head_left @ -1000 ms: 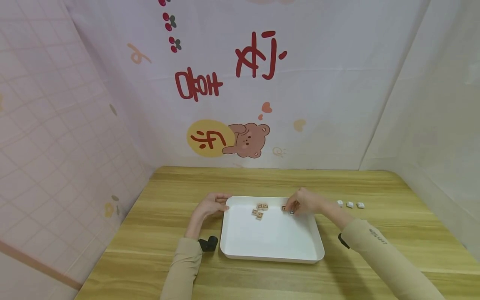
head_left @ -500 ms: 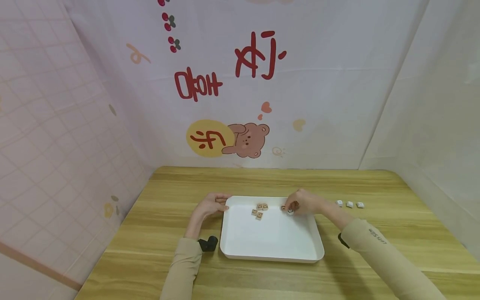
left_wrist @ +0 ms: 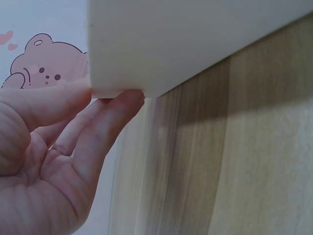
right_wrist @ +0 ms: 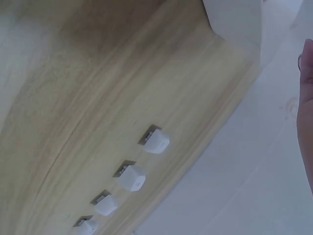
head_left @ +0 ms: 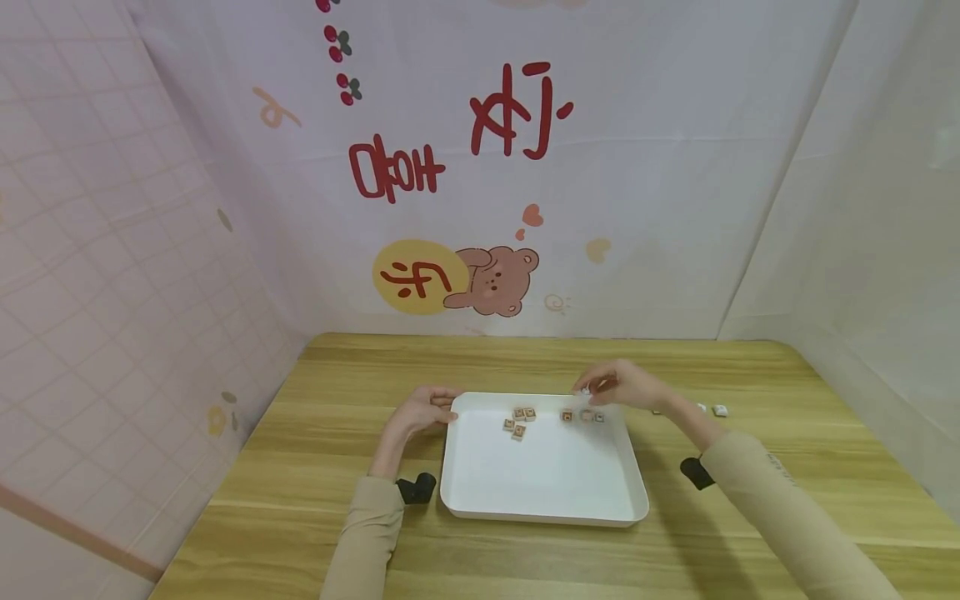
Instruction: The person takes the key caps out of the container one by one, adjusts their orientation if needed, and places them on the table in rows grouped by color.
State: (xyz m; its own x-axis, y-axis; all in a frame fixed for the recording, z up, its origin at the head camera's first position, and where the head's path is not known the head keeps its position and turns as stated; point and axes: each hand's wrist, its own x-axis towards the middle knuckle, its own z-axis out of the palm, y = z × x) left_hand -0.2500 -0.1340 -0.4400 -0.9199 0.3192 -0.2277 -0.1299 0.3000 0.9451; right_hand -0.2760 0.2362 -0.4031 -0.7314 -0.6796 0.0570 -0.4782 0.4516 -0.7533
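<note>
My left hand (head_left: 422,412) grips the back left corner of a shallow white tray (head_left: 543,483). In the left wrist view its thumb lies along the tray wall (left_wrist: 161,34) and the fingertips sit at the bottom edge. My right hand (head_left: 624,385) is raised over the tray's back right rim, pinching a small white keycap (head_left: 587,389). Below it, inside the tray, lie a brown square piece (head_left: 567,415), a paler one (head_left: 587,415) and a greyish one (head_left: 599,417). Several brown-topped pieces (head_left: 519,431) are grouped further left in the tray.
Several white keycaps (right_wrist: 132,177) stand in a row on the wooden table (head_left: 300,483), right of the tray, partly hidden by my right forearm in the head view. A printed cloth wall (head_left: 637,208) rises behind the table.
My right hand has lifted from the tray's back right area, up and back over the rim, with the white keycap between its fingers. My left hand has not moved.
</note>
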